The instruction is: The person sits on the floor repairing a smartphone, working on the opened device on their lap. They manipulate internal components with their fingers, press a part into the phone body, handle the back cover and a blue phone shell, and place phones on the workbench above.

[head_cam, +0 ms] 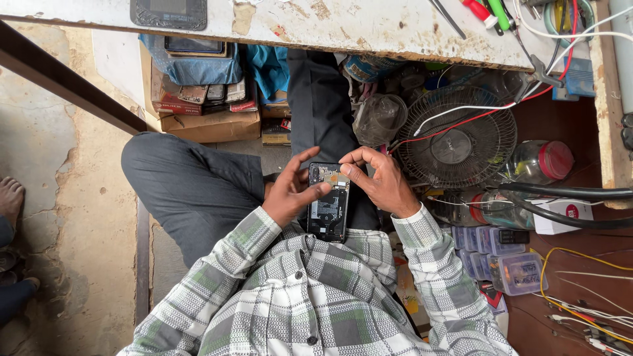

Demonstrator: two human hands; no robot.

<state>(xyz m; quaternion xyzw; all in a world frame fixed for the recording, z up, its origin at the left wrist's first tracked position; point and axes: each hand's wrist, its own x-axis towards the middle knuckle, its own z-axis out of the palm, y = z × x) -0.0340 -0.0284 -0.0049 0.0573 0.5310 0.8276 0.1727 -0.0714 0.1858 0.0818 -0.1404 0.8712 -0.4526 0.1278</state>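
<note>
A black phone (328, 209) with its back cover off lies in my lap, its circuit board and battery showing. My left hand (292, 189) grips the phone's left side, thumb across the board near the top. My right hand (380, 181) rests at the phone's upper right corner, thumb and forefinger pinched over a small gold-coloured part on the board. Whether the fingers hold a loose piece is too small to tell. Both sleeves are green-and-white checked, and my legs wear dark grey trousers.
A worn white worktable edge (316, 26) runs across the top, with screwdrivers (491, 13) and wires. Under it sit cardboard boxes (211, 122), a small round fan (456, 137), a red-lidded jar (542, 161) and clear plastic parts boxes (501, 254). Another person's foot (10, 198) is at far left.
</note>
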